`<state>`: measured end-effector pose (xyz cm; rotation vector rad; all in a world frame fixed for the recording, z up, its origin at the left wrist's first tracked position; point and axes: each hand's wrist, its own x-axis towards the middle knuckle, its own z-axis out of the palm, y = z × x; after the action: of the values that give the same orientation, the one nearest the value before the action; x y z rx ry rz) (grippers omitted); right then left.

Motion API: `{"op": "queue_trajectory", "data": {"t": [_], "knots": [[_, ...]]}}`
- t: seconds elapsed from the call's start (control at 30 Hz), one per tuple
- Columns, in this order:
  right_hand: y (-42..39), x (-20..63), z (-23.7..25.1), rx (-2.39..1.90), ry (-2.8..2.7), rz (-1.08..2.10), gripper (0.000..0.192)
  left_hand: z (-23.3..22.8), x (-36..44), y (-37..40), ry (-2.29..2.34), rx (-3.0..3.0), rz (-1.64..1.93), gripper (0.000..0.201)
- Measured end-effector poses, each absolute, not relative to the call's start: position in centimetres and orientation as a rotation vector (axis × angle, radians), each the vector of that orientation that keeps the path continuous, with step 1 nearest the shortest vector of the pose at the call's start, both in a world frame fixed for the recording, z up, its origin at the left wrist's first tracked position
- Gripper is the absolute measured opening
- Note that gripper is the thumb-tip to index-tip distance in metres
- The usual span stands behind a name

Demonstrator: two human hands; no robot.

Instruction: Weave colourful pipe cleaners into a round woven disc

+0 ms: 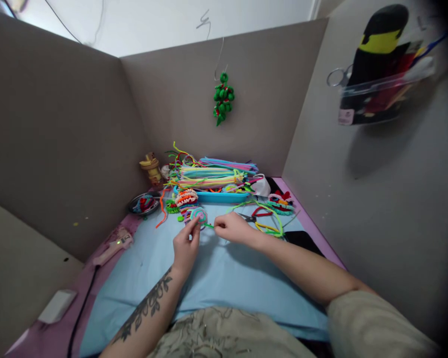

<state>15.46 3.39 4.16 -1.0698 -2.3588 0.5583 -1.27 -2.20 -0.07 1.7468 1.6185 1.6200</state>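
Observation:
Between the thumb and fingers of my left hand [187, 244] is a flat spiral of pipe cleaner [199, 215], turquoise and pink, held upright above the blue cloth. A short green pipe cleaner [209, 225] runs from the spiral's lower right side to my right hand [233, 227], whose fingers are closed on its other end. Just past my right hand lie scissors [264, 213] with red and yellow handles, among loose lime-green pipe cleaners [282, 224]. Coiled pieces in orange and white [186, 197] sit right behind the spiral.
Bundles of pipe cleaners [212, 173] lie over a blue tray [224, 198] at the back. A glue gun [114, 247] and a dark bowl [129, 209] stand left. A black flat object [304, 242] lies right. A green ornament [224, 99] and a clear holder [386, 97] hang on the partitions.

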Motion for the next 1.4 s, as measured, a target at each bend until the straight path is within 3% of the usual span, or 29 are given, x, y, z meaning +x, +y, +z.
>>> {"op": "queue_trajectory", "data": {"t": [0.4,0.6,0.77,1.1,1.4], "knots": [[3.1,15.1,3.8,-1.114,-2.281,0.642,0.018,0.2,-0.8,-2.2,1.599,1.666,1.599,0.039],[4.1,15.1,3.8,-0.952,-2.153,1.105,0.033,0.2,-1.1,-2.1,1.609,1.662,1.627,0.039],[4.1,15.2,4.0,-0.914,-1.995,1.386,0.019,-0.1,-1.1,-2.2,1.613,1.71,1.625,0.037],[3.5,14.3,2.3,-1.121,-1.994,1.085,0.009,-0.1,-0.5,-2.5,1.529,1.906,1.563,0.034],[3.6,14.1,1.9,-1.141,-1.792,1.272,0.003,-1.0,-0.4,-2.2,1.573,2.108,1.42,0.038]]}}
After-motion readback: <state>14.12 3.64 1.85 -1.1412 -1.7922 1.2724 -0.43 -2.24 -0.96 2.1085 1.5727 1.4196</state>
